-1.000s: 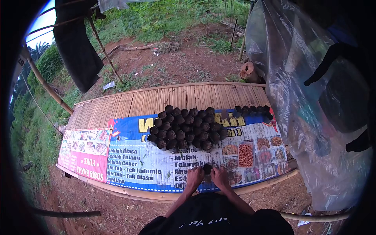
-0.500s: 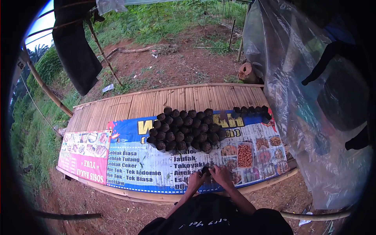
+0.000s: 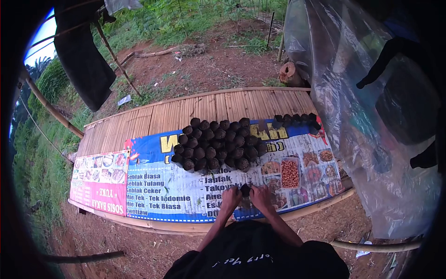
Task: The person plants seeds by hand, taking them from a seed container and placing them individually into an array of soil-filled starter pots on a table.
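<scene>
My left hand (image 3: 231,198) and my right hand (image 3: 261,197) are at the near edge of the banner. Between them is a small black seedling bag (image 3: 245,189), its sides pinched by the fingers of both hands. Beyond it stands a tightly packed cluster of similar bags (image 3: 218,144), many showing dark soil at the top. To the right of my hands, a clear plastic container holds reddish-brown seeds (image 3: 290,173) that look like peanuts.
A printed banner (image 3: 162,195) covers much of the bamboo-slat table (image 3: 195,108). Several more dark bags (image 3: 297,120) stand at the far right. Clear plastic sheeting (image 3: 344,121) hangs along the right side. A dark cloth (image 3: 86,69) hangs at upper left.
Both hands have moved slightly away from my body, with the bag still between them. The fingers now grip its two sides more evenly. The whole view has shifted a little.
</scene>
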A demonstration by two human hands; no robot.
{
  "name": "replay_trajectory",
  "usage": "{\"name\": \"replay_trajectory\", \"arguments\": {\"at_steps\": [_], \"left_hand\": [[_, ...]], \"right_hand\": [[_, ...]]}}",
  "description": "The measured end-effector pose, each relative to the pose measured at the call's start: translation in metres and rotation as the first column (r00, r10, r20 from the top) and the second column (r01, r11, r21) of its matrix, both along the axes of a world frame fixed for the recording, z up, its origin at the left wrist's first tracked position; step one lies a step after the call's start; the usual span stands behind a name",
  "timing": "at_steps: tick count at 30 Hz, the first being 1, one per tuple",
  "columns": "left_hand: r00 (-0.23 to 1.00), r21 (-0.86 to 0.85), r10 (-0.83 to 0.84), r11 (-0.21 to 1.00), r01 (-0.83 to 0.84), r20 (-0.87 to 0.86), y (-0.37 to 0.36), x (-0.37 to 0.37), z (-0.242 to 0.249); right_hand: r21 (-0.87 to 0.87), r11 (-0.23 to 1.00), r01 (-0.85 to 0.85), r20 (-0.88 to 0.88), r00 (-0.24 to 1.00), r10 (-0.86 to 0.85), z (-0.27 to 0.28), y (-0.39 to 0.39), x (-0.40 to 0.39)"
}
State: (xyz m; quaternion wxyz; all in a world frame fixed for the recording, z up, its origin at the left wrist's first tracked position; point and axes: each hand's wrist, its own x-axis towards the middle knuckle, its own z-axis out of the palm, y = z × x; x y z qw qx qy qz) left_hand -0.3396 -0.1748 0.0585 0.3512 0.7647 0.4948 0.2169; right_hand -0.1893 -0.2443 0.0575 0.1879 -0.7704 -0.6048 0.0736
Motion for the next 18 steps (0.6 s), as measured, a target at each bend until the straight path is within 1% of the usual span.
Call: {"name": "replay_trajectory", "arguments": {"at_steps": [2,3,4,5,7,8,10,11,12,14,18], "left_hand": [[1.0,-0.007,0.002,1.0,-0.002,0.02,0.0,0.002,0.0],[1.0,0.006,-0.005,1.0,0.005,-0.015,0.003,0.003,-0.004],[0.999,0.02,-0.011,1.0,0.012,-0.051,0.004,0.002,-0.009],[0.999,0.024,-0.016,1.0,0.018,-0.052,0.006,0.003,-0.013],[0.998,0.026,-0.001,1.0,-0.001,0.06,0.007,0.004,-0.004],[0.999,0.019,-0.004,1.0,0.003,0.053,0.005,0.004,-0.001],[1.0,0.026,0.001,1.0,-0.002,0.026,0.009,0.007,0.001],[0.999,0.01,-0.03,1.0,0.03,-0.022,0.012,0.006,-0.001],[0.999,0.014,-0.03,0.999,0.03,-0.021,0.012,0.007,-0.001],[0.999,0.084,-0.028,0.996,0.025,0.029,0.015,0.008,-0.001],[1.0,0.043,-0.004,0.999,0.003,0.015,0.014,0.01,0.008]], "right_hand": [[0.025,0.999,0.029,-0.038,0.999,-0.028,-0.001,-0.002,-0.002],[0.024,0.999,0.036,-0.039,0.999,-0.035,-0.003,-0.003,-0.002],[-0.016,0.998,0.053,-0.033,0.998,-0.053,-0.007,-0.003,-0.002],[-0.051,0.996,0.07,-0.026,0.997,-0.072,-0.009,0.0,-0.001],[-0.008,0.997,0.073,-0.039,0.997,-0.074,-0.001,0.002,-0.001],[0.023,0.997,0.071,-0.055,0.996,-0.07,0.003,-0.003,-0.004],[0.001,0.996,0.09,-0.056,0.994,-0.089,-0.006,-0.003,-0.003],[-0.017,0.995,0.102,-0.053,0.993,-0.102,-0.011,-0.003,-0.003],[-0.013,0.995,0.102,-0.053,0.993,-0.103,-0.007,-0.004,-0.004],[-0.01,0.994,0.105,-0.064,0.992,-0.105,0.003,-0.003,-0.005],[-0.002,0.993,0.121,-0.093,0.988,-0.12,0.008,-0.003,-0.008]]}}
